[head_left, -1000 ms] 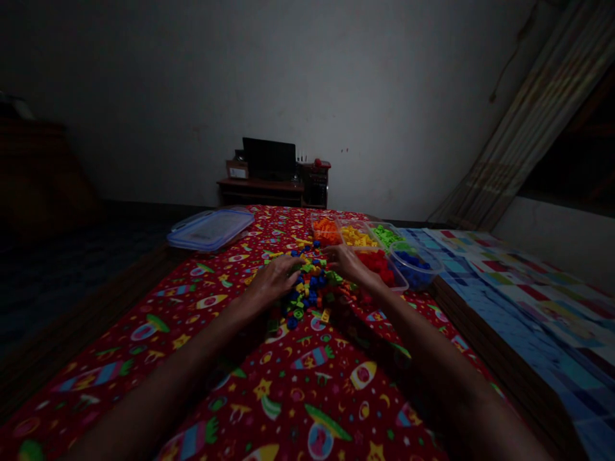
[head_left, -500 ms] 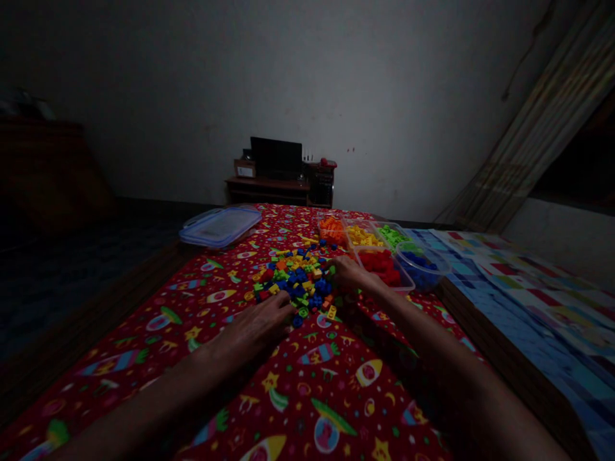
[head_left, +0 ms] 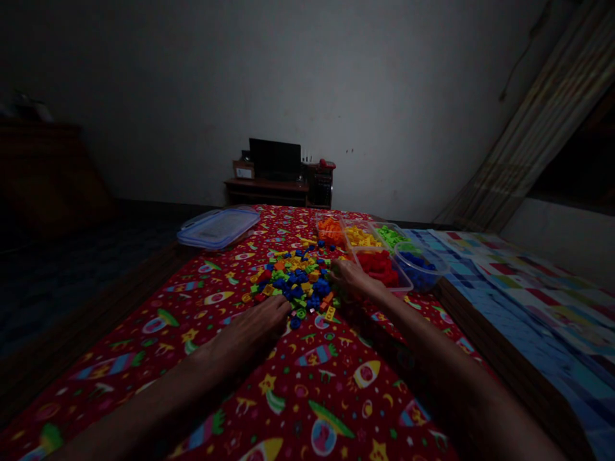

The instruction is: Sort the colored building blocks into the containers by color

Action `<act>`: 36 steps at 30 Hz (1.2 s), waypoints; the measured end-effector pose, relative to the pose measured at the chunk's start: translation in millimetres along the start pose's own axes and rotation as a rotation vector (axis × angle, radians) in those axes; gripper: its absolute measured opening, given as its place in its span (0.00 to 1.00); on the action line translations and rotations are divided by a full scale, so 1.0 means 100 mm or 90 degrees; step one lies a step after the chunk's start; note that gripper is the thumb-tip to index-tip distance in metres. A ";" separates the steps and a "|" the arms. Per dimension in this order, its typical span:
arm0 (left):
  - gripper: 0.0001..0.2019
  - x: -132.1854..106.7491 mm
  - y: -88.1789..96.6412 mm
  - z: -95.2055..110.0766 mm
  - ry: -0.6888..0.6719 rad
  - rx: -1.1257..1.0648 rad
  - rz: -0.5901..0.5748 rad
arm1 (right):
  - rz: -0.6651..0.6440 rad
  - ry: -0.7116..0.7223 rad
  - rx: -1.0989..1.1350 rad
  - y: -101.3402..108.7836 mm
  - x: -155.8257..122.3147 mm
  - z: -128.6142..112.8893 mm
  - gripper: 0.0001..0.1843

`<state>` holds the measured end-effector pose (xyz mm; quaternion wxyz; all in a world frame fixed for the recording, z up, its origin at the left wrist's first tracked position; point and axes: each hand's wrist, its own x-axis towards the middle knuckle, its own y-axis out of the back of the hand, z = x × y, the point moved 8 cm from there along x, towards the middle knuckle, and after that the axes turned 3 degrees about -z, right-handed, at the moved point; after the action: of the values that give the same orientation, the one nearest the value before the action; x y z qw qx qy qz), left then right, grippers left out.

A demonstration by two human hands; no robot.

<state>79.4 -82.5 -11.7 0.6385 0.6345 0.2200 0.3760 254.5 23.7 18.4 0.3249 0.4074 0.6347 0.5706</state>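
A loose pile of small toy building bricks [head_left: 300,276] in blue, yellow, green, orange and red lies on the red printed tablecloth [head_left: 288,397]. At its near left edge rests my left hand [head_left: 266,318], fingers bent and pressed together, the tips hidden beneath. My right hand [head_left: 350,278] is at the right edge of the pile, fingers curled down; whatever is in them cannot be made out. Just beyond it are clear plastic containers sorted by colour: red bricks [head_left: 379,267], orange bricks [head_left: 330,232], yellow bricks [head_left: 361,237], green bricks [head_left: 391,237], and blue bricks [head_left: 417,264] in a round tub.
A clear lid with a blue rim [head_left: 220,228] lies at the table's far left. On the right, a bed with a checked blue cover [head_left: 500,307] adjoins the table. A desk with a dark monitor [head_left: 275,159] stands by the far wall.
My right hand has shifted slightly right and down at the pile's edge; the green brick seen by its fingertips no longer shows there. My left hand stays almost in place, its fingers slightly lower.
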 end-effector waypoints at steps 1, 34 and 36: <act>0.17 0.01 0.00 0.02 -0.011 -0.005 -0.015 | -0.018 0.013 -0.017 -0.05 0.02 -0.02 0.15; 0.21 0.85 0.04 0.29 -0.002 -0.295 0.104 | -0.038 0.128 0.043 -0.13 -0.45 -0.18 0.23; 0.21 0.97 0.10 0.19 0.061 -0.321 0.106 | -0.079 0.102 0.041 -0.12 -0.34 -0.18 0.21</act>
<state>151.9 -22.0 19.2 0.7322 0.4531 0.0965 0.4993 252.6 -14.8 6.8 0.2948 0.3305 0.7005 0.5596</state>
